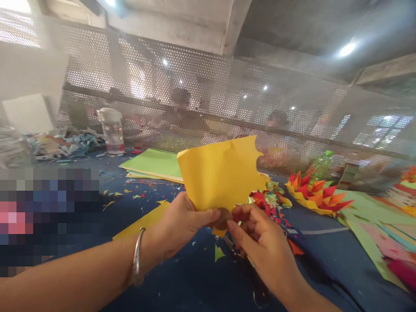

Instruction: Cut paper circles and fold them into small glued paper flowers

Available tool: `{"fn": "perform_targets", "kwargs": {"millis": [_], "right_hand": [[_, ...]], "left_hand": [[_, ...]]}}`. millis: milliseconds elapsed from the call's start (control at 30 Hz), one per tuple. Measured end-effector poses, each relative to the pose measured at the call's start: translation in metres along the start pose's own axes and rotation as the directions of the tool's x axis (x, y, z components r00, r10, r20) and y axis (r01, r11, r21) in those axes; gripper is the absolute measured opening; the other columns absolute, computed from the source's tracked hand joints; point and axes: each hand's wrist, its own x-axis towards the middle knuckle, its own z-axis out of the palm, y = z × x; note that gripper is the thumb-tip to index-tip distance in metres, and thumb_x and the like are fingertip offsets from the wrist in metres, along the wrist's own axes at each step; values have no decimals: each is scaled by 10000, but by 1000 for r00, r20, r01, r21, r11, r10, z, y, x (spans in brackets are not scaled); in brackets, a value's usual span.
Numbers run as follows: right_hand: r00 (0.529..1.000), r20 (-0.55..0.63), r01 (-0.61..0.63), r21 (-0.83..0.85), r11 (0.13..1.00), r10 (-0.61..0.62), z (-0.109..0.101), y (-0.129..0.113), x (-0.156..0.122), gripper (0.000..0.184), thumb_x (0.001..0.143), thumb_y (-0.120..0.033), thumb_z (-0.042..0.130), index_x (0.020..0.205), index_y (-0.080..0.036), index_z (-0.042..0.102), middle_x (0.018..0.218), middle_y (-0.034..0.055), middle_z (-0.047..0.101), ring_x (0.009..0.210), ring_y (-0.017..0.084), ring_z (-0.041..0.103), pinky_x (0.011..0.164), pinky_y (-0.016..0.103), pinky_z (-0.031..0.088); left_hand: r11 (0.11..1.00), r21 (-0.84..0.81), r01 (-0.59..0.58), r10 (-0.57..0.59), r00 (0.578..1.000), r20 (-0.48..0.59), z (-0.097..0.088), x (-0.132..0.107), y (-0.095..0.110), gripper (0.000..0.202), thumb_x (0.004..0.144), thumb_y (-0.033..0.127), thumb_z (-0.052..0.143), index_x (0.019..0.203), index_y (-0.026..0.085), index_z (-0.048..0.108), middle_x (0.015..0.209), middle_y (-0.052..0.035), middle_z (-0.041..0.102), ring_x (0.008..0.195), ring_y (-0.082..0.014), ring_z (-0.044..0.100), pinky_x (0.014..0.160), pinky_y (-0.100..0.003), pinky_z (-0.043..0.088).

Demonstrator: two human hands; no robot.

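Observation:
My left hand (182, 225) is closed on a yellow sheet of paper (217, 173), held up above the table. The sheet's right edge is cut in scalloped notches. Under my left thumb, a small brown disc (222, 219) lies against the paper's lower part. My right hand (263, 234) pinches at the right edge of this disc, thumb and fingertips close together. A dark, long object (256, 281) shows below my right hand, too blurred to name. Beneath my left wrist lies another yellow sheet (139, 221).
Green sheets (152, 164) are stacked behind the paper. Scraps (269, 199) and a red-orange folded-paper piece (318, 195) lie to the right, near a green bottle (323, 164). A clear cup (111, 130) stands back left. Beyond a perforated screen (146, 95) sit two people.

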Motion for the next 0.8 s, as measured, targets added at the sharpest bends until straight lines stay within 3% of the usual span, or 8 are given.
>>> {"fn": "perform_targets", "kwargs": {"millis": [200,333,433,500,600,700,800], "right_hand": [[997,48,-77,222,972,68,-2,-4,2,242,871,-424,651,867,-214,531,657,-50,536,493,96,485,454,224,440],[998,26,-67,238,969,62,-3,-7,1,229,872,-413,650,865,-208,548,672,-43,556,485,87,487,447,224,423],[998,27,-56,201,978,51,-3,-8,2,224,878,-422,633,877,-215,548,649,-50,542,493,96,489,452,232,426],[999,33,-37,111,993,33,-5,-9,3,204,887,-419,611,882,-225,551,630,-50,530,503,113,498,462,249,431],[996,83,45,-228,973,-26,-11,-9,5,145,890,-358,593,822,-231,573,613,-32,550,525,141,520,502,290,425],[980,200,116,-593,797,7,-17,-9,2,131,837,-298,636,738,-229,586,651,4,623,576,183,568,528,319,392],[960,267,157,-760,630,84,-18,-10,-3,99,794,-241,649,713,-218,597,692,32,655,600,211,593,528,315,356]], "left_hand": [[999,-52,4,-4,1000,9,6,-4,0,217,722,178,763,935,138,751,919,-106,758,807,-212,687,755,-321,535],[983,-145,117,-115,993,19,11,-7,-5,233,736,209,757,965,162,754,1023,-109,750,909,-215,675,819,-313,513],[979,-128,161,-161,987,5,12,-6,-9,240,729,235,773,959,169,755,1027,-106,747,918,-215,663,800,-305,506],[991,-91,99,-103,994,-39,11,-4,-8,192,737,228,764,919,169,761,972,-97,755,895,-209,665,798,-301,504],[1000,-27,5,-10,985,-174,6,1,-1,134,724,210,762,850,165,769,888,-88,765,862,-204,673,818,-305,506],[998,46,-31,42,967,-250,1,5,4,180,699,217,779,864,149,769,911,-106,768,878,-229,678,797,-316,514],[997,74,-39,58,962,-266,-1,6,7,210,698,212,774,895,141,766,947,-110,770,902,-235,681,778,-303,511]]}}
